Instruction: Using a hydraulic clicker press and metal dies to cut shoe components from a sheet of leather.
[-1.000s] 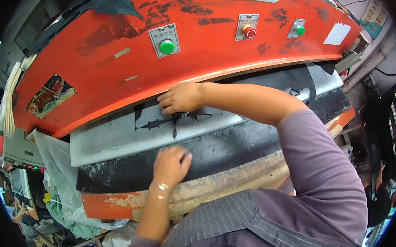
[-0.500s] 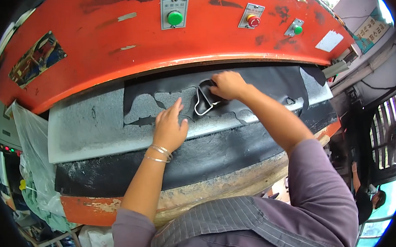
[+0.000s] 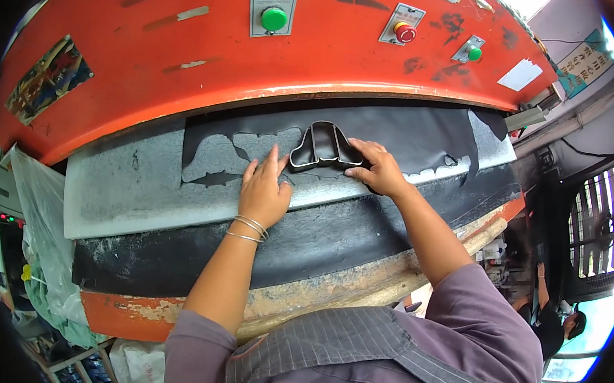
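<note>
A metal cutting die (image 3: 314,144) with thin walls and inner dividers lies on a black leather-like sheet (image 3: 420,130). My right hand (image 3: 384,172) grips its right end, fingers at the far side and thumb at the near side. My left hand (image 3: 264,189), with bangles at the wrist, rests with fingers stretched out beside the die's left end; whether a fingertip touches it I cannot tell. Left of the die, the sheet has cut-out gaps that show the pale cutting board (image 3: 118,187) beneath, with thin black strips between them.
Behind the board rises an orange press (image 3: 170,62) with a green button (image 3: 273,19), a red button (image 3: 405,33) and a smaller green button (image 3: 474,53). A black apron strip (image 3: 254,255) runs along the near edge. Clear plastic (image 3: 46,231) hangs at left. Another person (image 3: 555,327) is at far right.
The die has turned and now lies with both lobes toward me. My right hand has moved from its far side to its right end. The left hand has stayed nearly in place.
</note>
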A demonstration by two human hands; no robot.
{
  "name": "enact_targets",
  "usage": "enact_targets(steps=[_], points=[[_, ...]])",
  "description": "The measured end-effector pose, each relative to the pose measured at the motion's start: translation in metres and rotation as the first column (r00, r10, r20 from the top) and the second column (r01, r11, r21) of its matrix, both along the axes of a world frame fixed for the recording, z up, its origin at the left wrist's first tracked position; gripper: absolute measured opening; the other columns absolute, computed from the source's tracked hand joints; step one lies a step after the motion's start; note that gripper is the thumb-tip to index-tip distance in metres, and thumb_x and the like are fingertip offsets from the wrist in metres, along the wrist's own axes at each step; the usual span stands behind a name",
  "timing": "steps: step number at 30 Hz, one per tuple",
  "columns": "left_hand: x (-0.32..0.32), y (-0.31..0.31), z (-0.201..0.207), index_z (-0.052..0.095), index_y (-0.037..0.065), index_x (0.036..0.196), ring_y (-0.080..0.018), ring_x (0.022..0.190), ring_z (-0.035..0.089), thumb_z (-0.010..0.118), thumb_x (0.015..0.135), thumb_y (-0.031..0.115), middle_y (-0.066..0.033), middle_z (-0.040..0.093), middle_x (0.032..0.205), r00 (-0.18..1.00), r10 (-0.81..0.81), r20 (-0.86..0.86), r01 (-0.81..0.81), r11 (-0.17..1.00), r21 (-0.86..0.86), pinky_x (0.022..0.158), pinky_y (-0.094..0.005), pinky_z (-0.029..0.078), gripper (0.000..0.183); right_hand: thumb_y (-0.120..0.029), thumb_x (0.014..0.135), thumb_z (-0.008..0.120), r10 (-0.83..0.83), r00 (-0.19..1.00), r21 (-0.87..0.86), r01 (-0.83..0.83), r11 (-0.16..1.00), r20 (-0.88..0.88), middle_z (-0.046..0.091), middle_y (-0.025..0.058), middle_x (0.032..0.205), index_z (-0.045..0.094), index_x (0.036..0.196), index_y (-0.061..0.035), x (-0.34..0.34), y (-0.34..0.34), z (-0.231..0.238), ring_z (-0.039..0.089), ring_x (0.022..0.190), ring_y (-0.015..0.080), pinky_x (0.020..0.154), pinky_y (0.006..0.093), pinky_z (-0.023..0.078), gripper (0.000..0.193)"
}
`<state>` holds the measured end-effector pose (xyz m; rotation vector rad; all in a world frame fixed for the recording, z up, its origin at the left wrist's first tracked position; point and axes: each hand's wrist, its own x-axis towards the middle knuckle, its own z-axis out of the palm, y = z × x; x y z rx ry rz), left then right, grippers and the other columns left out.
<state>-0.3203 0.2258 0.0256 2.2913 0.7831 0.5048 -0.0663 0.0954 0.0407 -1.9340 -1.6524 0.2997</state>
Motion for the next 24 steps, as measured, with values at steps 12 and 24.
enact_targets(steps=[12,24], points=[[-0.008,0.003,0.018,0.024,-0.004,0.143,-0.0236,0.122,0.051,0.051,0.078,0.013,-0.0057,0.056,0.134,0.996,0.038,-0.080,-0.030,0.995,0.097,0.114,-0.0409,0.021,0.072,-0.034,0.077,0.073,0.145,0.984,0.111,-0.156,0.981,0.099,0.055,0.0158,0.131,0.051,0.130,-0.0052,0.004,0.009,0.002,0.049,0.124,0.0316,0.108,0.0426,0.033,0.064],[0.023,0.036,0.167,0.055,0.001,0.077,-0.0245,0.067,0.049,0.057,0.089,0.008,-0.0102,0.057,0.076,0.693,0.022,0.720,-0.606,0.558,0.567,0.063,-0.0361,0.041,0.014,-0.030,0.095,0.054,-0.603,0.797,0.944,0.208,0.255,-0.013,0.041,0.0186,0.142,0.045,0.135,-0.0021,0.160,0.037,0.165,0.034,0.134,0.0344,0.111,0.0456,0.024,0.050]])
